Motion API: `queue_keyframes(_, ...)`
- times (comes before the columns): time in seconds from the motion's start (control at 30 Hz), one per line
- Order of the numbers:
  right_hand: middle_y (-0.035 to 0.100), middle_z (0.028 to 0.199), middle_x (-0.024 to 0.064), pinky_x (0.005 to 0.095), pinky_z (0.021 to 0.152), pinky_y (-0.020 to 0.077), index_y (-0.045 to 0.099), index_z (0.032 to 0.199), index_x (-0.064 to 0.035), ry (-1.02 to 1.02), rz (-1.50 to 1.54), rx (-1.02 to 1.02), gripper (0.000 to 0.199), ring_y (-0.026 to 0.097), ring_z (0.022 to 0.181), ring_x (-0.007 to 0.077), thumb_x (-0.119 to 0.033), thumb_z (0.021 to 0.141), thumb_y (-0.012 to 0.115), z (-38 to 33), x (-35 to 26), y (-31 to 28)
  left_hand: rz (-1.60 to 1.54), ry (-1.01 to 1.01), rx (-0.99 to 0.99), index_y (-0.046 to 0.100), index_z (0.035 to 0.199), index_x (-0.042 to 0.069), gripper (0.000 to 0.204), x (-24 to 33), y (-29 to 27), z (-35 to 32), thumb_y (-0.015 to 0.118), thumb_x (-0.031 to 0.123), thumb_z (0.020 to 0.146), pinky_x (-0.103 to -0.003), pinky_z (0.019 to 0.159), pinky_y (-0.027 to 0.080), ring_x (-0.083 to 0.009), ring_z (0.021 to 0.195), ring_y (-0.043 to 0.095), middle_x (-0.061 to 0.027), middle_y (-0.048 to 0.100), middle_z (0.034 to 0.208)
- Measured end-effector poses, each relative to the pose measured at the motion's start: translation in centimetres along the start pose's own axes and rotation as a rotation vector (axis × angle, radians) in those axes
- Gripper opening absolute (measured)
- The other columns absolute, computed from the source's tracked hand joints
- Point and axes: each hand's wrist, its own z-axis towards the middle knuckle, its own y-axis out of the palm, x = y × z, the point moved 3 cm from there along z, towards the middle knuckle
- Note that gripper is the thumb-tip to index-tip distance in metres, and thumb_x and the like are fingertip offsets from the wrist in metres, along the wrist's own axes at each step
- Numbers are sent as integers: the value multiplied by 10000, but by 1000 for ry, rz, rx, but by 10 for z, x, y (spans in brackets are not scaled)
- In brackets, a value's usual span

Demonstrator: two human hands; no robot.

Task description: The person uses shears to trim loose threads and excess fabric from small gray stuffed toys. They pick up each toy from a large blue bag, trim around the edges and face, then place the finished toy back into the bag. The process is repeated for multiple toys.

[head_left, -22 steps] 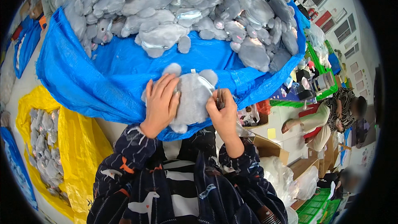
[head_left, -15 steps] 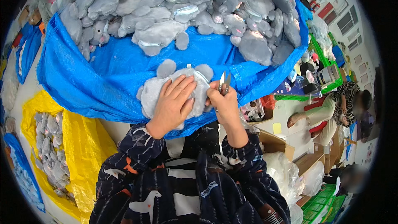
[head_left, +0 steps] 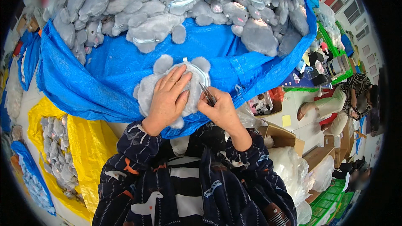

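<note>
A flat grey plush animal skin [head_left: 146, 94] with round ears lies on the near edge of a blue woven sheet [head_left: 113, 73] in front of me. My left hand [head_left: 169, 96] rests flat on it, fingers stretched out. A pale, light-blue strip that looks like a zipper [head_left: 204, 76] runs along its right side. In my right hand [head_left: 220, 109] is a small pair of metal thread snips [head_left: 208, 95], gripped in curled fingers. The blades point up and left, over the plush's right edge beside the strip. My right fingers partly hide the snips.
Beyond my hands, a large heap of grey plush pieces [head_left: 155, 27] fills the blue sheet. A yellow sack [head_left: 90, 163] at the left holds more plush. Cardboard boxes [head_left: 289, 140] and clear plastic bags [head_left: 284, 171] stand at the right. Another person [head_left: 356, 96] sits farther right.
The snips have swung from pointing up beside the plush to pointing left over its edge, and their blades look closer together. My left hand still presses the plush.
</note>
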Motion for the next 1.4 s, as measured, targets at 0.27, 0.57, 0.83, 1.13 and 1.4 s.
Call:
queue_keyframes(0.27,541,650,-5,227,493,409,563,879,-19,409,957,-153,148,489,526,70,-102,786,643,-9,46,-7,44,38,4,500,1265,113,410,-5,2,0,535,172,861,-407,992,314,-287,1259,379,-110,414,1362)
queue_keyframes(0.57,518,652,-23,219,513,350,555,767,-6,59,197,9,208,444,569,47,-180,825,653,-18,20,8,37,16,12,487,1277,118,428,-6,2,-2,540,179,856,-411,989,315,-300,1248,384,-127,399,1367)
queue_keyframes(0.83,533,606,119,300,492,415,539,748,-9,-16,-123,194,163,546,514,196,-137,783,634,-33,29,8,19,-28,-5,395,1322,42,651,-10,3,-6,633,321,785,-428,999,286,-325,1250,364,-167,387,1355)
queue_keyframes(1.13,605,758,141,295,585,458,630,921,33,-251,-153,178,174,604,658,218,-90,799,646,-16,-1,-15,-66,-31,55,429,1207,14,683,-11,2,-6,748,280,665,-429,935,316,-330,1120,428,-175,462,1206)
queue_keyframes(1.4,602,846,118,355,606,486,616,959,-38,-291,-333,80,202,610,702,299,-75,761,631,-5,-29,3,-115,115,181,456,1158,37,665,-15,7,-17,767,132,577,-410,913,339,-320,1096,469,-133,505,1184)
